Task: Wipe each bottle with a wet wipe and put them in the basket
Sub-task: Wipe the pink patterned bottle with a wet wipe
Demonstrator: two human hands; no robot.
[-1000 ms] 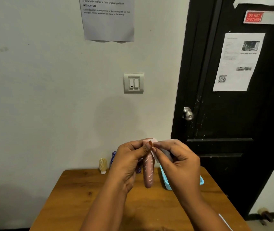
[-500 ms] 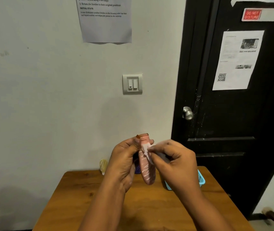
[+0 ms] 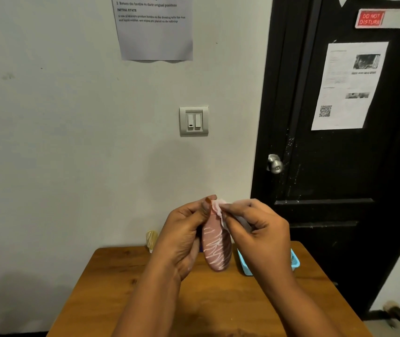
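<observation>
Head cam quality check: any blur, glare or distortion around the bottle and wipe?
Head view: dim, warm lighting, no glare; pink bottle and wet wipe in focus, stripes readable; faint shadow on wall; wide-angle lens bends the black door at its edges.

wet wipe (image 3: 219,208) slid down from the top of the pink bottle (image 3: 216,249) to its neck, top now uncovered

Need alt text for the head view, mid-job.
The left hand holds a pink bottle with white wavy stripes, cap up, above a brown wooden table while the right hand pinches a white wet wipe against its top. A light blue plastic basket sits behind the right hand; a small cream bottle stands near the wall.
</observation>
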